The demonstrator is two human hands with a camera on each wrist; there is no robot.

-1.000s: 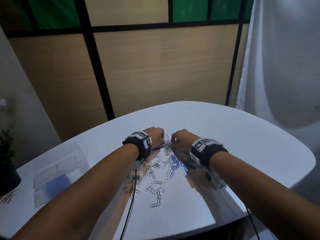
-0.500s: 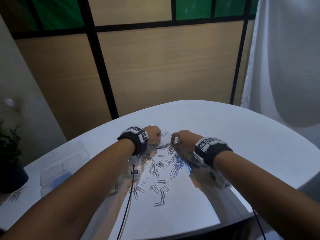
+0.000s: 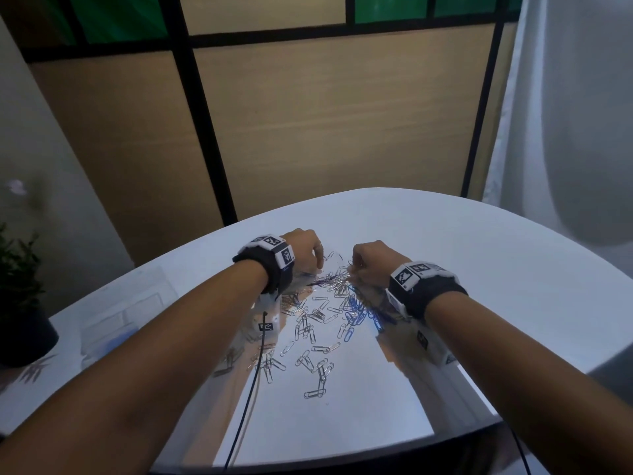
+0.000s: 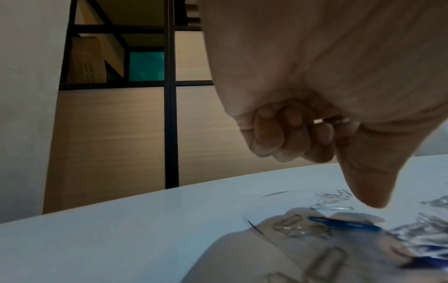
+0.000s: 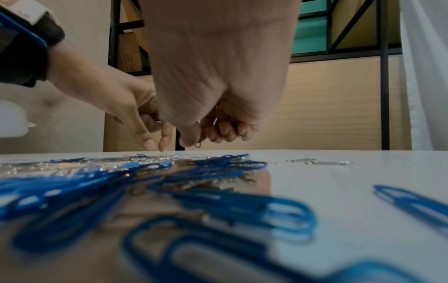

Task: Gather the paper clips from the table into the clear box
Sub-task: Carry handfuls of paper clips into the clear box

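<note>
The picking-up step is judged to be in hand, with little of the task done: silver and blue paper clips [image 3: 322, 320] are seen strewn over the glossy white table [image 3: 479, 269], while the clear box [image 3: 113, 323] is left well apart at the table's left edge, beside a potted plant [image 3: 20, 303]. The right hand [image 3: 371, 264] is curled, a silver clip pinched at its thumb tip — the left hand [image 3: 305, 250] is held with three fingers tucked and thumb and forefinger lowered onto the far clips, though whether one is yet gripped cannot be told. Next, a fuller handful should be gathered and carried across to the box.
</note>
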